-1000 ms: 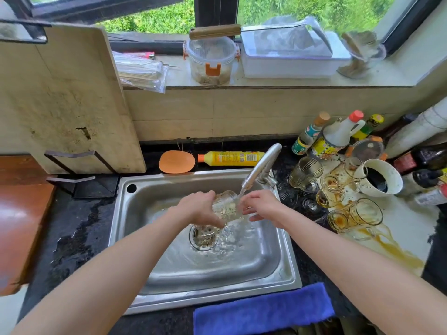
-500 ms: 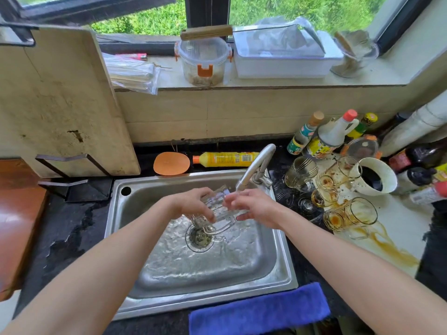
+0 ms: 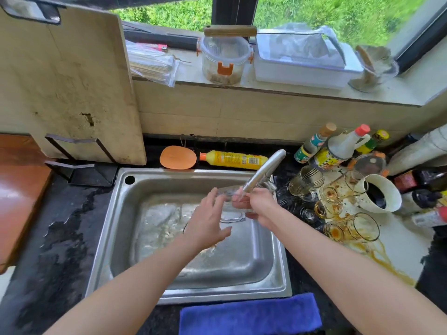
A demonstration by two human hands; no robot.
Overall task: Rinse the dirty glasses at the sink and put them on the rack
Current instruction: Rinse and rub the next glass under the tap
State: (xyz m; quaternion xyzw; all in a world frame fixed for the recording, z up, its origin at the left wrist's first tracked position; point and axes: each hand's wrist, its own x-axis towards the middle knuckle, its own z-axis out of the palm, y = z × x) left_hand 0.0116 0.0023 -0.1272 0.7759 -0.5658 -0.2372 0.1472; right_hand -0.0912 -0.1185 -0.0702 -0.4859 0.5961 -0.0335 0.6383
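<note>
A clear glass point(image 3: 229, 201) lies on its side under the spout of the faucet point(image 3: 263, 171), above the steel sink point(image 3: 193, 180). My right hand point(image 3: 260, 206) grips the glass from the right. My left hand point(image 3: 209, 220) is beside the glass on the left with its fingers spread and straight, holding nothing. Several dirty glasses point(image 3: 336, 206) with brown stains stand and lie on the counter right of the sink, one of them point(image 3: 353, 229) tipped over in a brown spill. No rack is clearly in view.
A white mug point(image 3: 381, 193) and sauce bottles point(image 3: 338, 147) crowd the right counter. A yellow bottle point(image 3: 234, 159) and an orange scrubber point(image 3: 177, 157) lie behind the sink. A cutting board point(image 3: 70, 81) leans at the left. A blue cloth point(image 3: 249, 315) lies in front.
My left hand has let go of the glass and opened. The glass has risen toward the spout, now held by my right hand alone. The camera has moved closer.
</note>
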